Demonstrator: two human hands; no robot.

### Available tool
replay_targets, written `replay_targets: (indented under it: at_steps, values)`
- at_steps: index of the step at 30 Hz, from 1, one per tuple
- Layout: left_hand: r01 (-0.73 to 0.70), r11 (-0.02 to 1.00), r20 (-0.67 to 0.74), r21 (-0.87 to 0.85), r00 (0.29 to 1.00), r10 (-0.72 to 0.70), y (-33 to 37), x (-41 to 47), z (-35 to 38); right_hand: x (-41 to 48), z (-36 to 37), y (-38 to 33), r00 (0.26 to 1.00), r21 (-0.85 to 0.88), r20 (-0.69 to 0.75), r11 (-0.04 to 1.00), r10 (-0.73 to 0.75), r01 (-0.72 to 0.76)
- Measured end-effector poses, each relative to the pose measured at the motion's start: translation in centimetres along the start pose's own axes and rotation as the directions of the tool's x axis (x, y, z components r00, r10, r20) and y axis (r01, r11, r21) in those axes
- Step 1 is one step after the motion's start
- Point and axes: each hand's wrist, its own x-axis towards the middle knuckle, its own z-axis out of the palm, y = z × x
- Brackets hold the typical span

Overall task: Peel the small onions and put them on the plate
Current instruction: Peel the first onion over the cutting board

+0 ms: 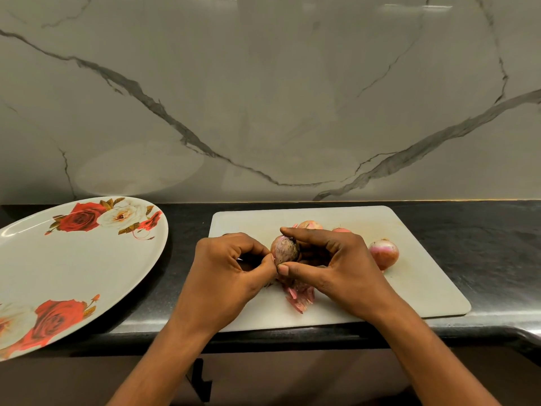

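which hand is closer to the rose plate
Left. The left hand is just right of the plate, at the left edge of the board; the right hand is farther right, beyond the onion both hands hold.

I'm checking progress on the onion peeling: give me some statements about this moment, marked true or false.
1. The left hand and right hand hold one onion over the cutting board. True.
2. Peeled onions already lie on the plate. False: the plate bears no onion.
3. The plate sits right of the board. False: it sits left.
4. Peel scraps lie on the board near the hands. True.
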Motion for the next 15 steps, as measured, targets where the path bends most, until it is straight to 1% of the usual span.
replay_targets:
  at_steps: [2, 5, 7, 15]
  values:
    - [0.0, 1.0, -0.008, 0.001, 1.0, 0.0, -0.02, 0.08, 0.01, 0.04, -0.03, 0.0, 1.0, 0.003, -0.001, 1.0, -0.005, 0.005]
    - [0.036, 0.997, -0.013, -0.075, 0.999, -0.037, -0.02, 0.11, 0.05, 0.0, -0.09, -0.02, 0.999, 0.025, -0.031, 1.0, -0.012, 0.012]
    - [0.048, 0.995, -0.004, -0.09, 0.999, -0.048, 0.03, 0.04, 0.1, 0.02, -0.11, -0.07, 0.999, 0.013, -0.04, 1.0, -0.016, 0.017]
    - [-0.013, 1.0, 0.01, -0.006, 1.0, 0.013, -0.12, 0.09, 0.02, -0.1, -0.09, -0.37, 0.999, -0.02, -0.03, 1.0, -0.011, 0.011]
